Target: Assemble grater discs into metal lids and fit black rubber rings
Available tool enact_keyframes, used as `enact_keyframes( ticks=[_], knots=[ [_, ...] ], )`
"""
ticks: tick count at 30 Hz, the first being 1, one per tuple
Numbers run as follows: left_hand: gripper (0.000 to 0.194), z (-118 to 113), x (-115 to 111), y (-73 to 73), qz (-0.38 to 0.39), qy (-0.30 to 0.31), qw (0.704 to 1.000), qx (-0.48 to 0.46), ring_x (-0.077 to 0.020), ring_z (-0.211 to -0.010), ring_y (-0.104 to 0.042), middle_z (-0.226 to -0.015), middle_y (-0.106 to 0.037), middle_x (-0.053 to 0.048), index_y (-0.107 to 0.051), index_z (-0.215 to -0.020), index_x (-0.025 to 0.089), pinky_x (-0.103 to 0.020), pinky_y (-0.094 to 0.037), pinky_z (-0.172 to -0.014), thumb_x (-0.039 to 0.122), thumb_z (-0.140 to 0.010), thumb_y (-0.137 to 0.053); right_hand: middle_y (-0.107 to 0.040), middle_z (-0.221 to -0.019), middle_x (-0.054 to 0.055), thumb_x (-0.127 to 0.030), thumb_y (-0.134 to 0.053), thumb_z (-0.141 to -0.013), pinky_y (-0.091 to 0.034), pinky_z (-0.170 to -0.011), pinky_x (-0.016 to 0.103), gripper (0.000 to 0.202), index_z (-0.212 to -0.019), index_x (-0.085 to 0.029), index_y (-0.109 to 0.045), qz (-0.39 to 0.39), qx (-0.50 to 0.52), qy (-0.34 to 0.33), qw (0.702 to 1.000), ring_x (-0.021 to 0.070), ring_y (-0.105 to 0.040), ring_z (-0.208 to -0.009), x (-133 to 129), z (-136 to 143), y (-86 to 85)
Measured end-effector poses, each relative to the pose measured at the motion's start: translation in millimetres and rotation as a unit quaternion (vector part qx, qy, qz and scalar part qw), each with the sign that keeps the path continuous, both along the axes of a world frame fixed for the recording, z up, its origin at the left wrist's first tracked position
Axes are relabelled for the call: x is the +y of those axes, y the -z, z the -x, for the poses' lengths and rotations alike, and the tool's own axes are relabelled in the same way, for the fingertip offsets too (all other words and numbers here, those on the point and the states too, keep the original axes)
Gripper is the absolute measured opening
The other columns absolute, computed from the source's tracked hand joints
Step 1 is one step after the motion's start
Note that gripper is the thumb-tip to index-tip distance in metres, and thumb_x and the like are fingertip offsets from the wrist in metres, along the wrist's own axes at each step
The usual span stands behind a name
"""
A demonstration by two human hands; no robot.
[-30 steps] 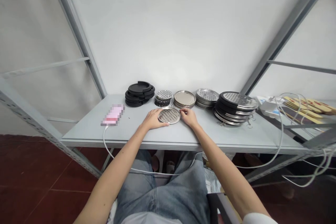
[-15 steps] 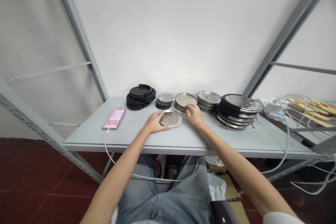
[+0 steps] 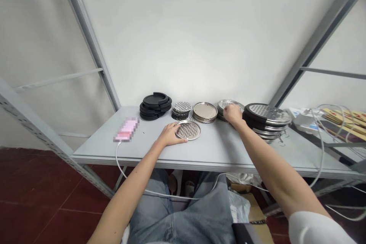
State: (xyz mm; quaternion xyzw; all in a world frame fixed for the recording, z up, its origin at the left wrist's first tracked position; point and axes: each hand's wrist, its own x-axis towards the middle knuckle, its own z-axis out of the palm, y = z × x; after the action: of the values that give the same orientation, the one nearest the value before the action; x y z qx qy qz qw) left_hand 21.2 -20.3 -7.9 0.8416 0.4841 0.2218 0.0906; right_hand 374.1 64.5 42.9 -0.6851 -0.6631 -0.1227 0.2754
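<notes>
and at the far left of the grey worktop we have a pink-screened slab, phone-like, a white cable plugged into its near end; its screen is broken into blocks, so no words from there. next along, a pile of round matte-black trays close to the wall.

now the left hand, fingers and thumb curved against the rim of a round silver metal disc with raised grating teeth. lovely spot for it, flat and straight in front of the person; that hold is probably there to stop it sliding.

behind it, a short stack of small toothed silver rounds, then plain smooth silver discs. sorted by kind, it seems, so each can be picked without rummaging.

and here's the right hand, fingers curled in, over a stack of rimmed perforated silver discs! on it or just above, gripping or not, i can't tell.

further right, a tall pile of black-and-silver perforated rounds, then a white box with blue patches, and flat yellow boards with red markings, too small to read. no brand legible anywhere.
</notes>
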Motion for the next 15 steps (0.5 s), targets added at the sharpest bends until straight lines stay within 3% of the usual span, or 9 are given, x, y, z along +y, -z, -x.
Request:
enact_keyframes(
  ticks=[5,9,15],
  knots=[
    [0.100,-0.5,1.7,-1.0,-0.004,0.008,1.000,-0.005,-0.0372,-0.132,-0.044,-0.145,-0.048,-0.014,-0.046,-0.140,0.020,-0.048,-0.033,-0.111,0.073,-0.059,-0.073,-0.072,-0.090,0.017,-0.016,-0.055,-0.077,-0.049,-0.075,0.036,0.023,-0.083,-0.014,-0.076,0.074,-0.027,0.045,0.996,0.0287,-0.065,-0.087,3.9,-1.6,-8.3],
    [0.111,-0.3,2.4,-1.2,-0.005,0.007,1.000,-0.027,-0.0369,-0.131,-0.045,-0.145,-0.048,-0.014,-0.035,-0.146,0.019,-0.049,-0.035,-0.109,0.070,-0.056,-0.076,-0.072,-0.091,0.015,-0.018,-0.054,-0.080,-0.048,-0.073,0.033,0.024,-0.088,-0.016,-0.076,0.050,-0.051,0.057,0.996,0.0259,-0.066,-0.086,2.9,1.5,-14.4],
    [0.103,0.2,0.1,-2.5,-0.011,0.025,0.999,-0.035,-0.0348,-0.131,-0.046,-0.144,-0.049,-0.011,-0.039,-0.144,0.024,-0.047,-0.035,-0.109,0.069,-0.059,-0.075,-0.070,-0.102,0.016,-0.015,-0.044,-0.087,-0.044,-0.075,0.031,0.031,-0.093,-0.013,-0.074,-0.008,-0.081,0.030,0.996,0.0226,-0.064,-0.088,-2.5,2.3,-17.8]
  ],
)
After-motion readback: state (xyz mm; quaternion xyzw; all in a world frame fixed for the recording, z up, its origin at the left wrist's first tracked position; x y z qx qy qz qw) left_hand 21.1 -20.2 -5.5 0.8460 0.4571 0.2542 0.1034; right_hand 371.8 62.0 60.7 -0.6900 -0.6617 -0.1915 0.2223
